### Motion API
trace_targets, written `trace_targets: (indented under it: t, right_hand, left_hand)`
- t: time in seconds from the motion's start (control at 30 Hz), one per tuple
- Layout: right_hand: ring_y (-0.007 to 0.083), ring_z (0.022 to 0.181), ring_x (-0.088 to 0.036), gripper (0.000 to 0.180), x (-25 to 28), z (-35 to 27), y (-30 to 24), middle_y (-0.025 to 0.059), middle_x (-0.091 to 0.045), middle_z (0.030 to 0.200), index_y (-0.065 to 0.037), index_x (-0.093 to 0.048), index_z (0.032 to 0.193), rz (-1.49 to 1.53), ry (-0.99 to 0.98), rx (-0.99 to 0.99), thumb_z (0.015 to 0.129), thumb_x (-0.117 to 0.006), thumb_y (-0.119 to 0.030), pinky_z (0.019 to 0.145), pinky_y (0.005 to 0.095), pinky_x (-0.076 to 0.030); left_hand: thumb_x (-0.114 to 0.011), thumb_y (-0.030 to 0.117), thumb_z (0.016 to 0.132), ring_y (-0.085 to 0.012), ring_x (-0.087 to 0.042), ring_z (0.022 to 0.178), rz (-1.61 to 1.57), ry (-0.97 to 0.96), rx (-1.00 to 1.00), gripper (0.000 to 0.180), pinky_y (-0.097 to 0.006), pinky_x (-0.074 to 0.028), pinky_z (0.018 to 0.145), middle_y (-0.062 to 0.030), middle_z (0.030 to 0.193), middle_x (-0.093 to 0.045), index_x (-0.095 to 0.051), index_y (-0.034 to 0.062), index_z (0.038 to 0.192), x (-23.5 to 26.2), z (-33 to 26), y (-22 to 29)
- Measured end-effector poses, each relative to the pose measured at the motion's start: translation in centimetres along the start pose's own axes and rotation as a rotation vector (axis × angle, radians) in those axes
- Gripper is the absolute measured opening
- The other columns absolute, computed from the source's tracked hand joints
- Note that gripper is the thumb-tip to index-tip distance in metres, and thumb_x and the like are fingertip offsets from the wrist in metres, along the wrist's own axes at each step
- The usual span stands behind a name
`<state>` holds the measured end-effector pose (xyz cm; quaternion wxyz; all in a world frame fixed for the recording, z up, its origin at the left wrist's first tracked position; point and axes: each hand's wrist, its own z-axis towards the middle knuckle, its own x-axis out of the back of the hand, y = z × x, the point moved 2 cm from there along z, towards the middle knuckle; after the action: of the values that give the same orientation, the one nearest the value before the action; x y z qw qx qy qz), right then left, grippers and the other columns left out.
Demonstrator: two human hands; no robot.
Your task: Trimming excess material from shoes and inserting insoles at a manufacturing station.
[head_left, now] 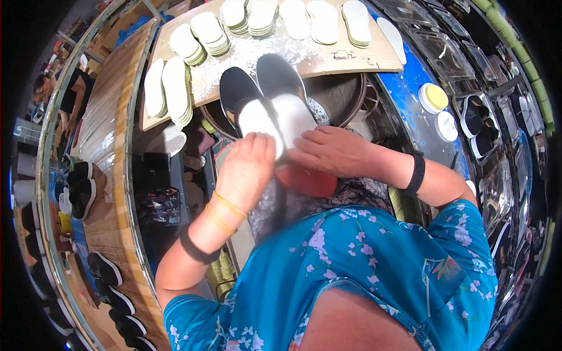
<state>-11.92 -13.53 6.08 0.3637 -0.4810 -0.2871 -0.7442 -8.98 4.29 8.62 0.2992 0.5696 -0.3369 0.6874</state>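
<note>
Insoles apparently being fitted. Before the tabletop (pixel 374 61), the left hand's (pixel 249 167) grip is closed on the left insole (pixel 256 119), the right hand's (pixel 331 151) on the right insole (pixel 293 114), both overlying dark shoes (pixel 280 76); next likely calls for even toeward pressure.

I see stacks of white insoles (pixel 211 32) along the far and left edges of a pale wooden table (pixel 328 65), white flecks (pixel 281 47) strewn over its middle and a dark scrawl (pixel 344 55) toward its right end. Beside it, a blue surface (pixel 404 105) carries two round tubs (pixel 433 98).
</note>
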Motion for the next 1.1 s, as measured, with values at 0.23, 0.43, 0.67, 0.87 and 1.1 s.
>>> trace_targets:
  t: [0.23, 0.43, 0.67, 0.87, 1.1]
  right_hand:
    - [0.0233, 0.085, -0.054, 0.028, -2.3, -1.0, 3.3, 0.0056, -0.053, 0.094, -0.012, -0.050, 0.101, 0.031, 0.039, -0.074, 0.073, -0.049, -0.015, 0.069, 0.0344, -0.045]
    - [0.0269, 0.082, -0.057, 0.027, -2.7, 1.2, 5.3, 0.0074, -0.058, 0.082, -0.010, -0.059, 0.092, 0.330, -0.109, -0.330, 0.067, -0.051, -0.005, 0.068, 0.0382, -0.047]
    - [0.0289, 0.081, -0.061, 0.019, -5.4, 4.4, 7.2, 0.0154, -0.062, 0.083, -0.005, -0.064, 0.083, 0.272, -0.762, -0.520, 0.067, -0.055, -0.009, 0.070, 0.0384, -0.048]
    - [0.0313, 0.081, -0.060, 0.023, -6.8, 6.3, 8.7, 0.0176, -0.063, 0.087, -0.002, -0.064, 0.087, 0.386, -1.018, -0.116, 0.067, -0.056, -0.011, 0.071, 0.0388, -0.047]
    - [0.0339, 0.089, -0.055, 0.015, -5.2, 5.9, 6.2, 0.0183, -0.057, 0.093, 0.001, -0.057, 0.087, 0.609, -0.592, -0.373, 0.074, -0.053, -0.008, 0.077, 0.0421, -0.043]
  left_hand:
    - [-0.050, 0.009, 0.072, -0.0248, -0.053, 0.094, 0.128, 0.003, -0.160, 0.030, -0.033, -0.043, 0.082, -0.0128, 0.096, -0.055, -0.053, -0.0016, 0.101, -3.1, 1.1, -3.3]
    - [-0.050, 0.006, 0.072, -0.0303, -0.060, 0.078, -0.172, -0.253, 0.013, 0.019, -0.038, -0.049, 0.067, -0.0173, 0.086, -0.058, -0.056, -0.0009, 0.089, -6.7, 4.3, -6.9]
    - [-0.058, 0.007, 0.066, -0.0324, -0.062, 0.071, 0.053, -0.655, -0.146, 0.008, -0.035, -0.050, 0.062, -0.0202, 0.071, -0.061, -0.063, 0.0005, 0.067, -7.0, 7.7, -5.9]
    - [-0.064, 0.015, 0.061, -0.0311, -0.061, 0.081, -0.371, -1.236, -0.063, 0.026, -0.037, -0.049, 0.068, -0.0204, 0.080, -0.062, -0.057, -0.0058, 0.076, -7.0, 10.2, -7.9]
    - [-0.057, 0.040, 0.078, -0.0158, -0.057, 0.050, -1.111, -0.615, 0.733, 0.055, -0.028, -0.049, 0.050, -0.0144, 0.073, -0.061, -0.052, -0.0115, 0.097, -8.3, 9.6, -8.9]
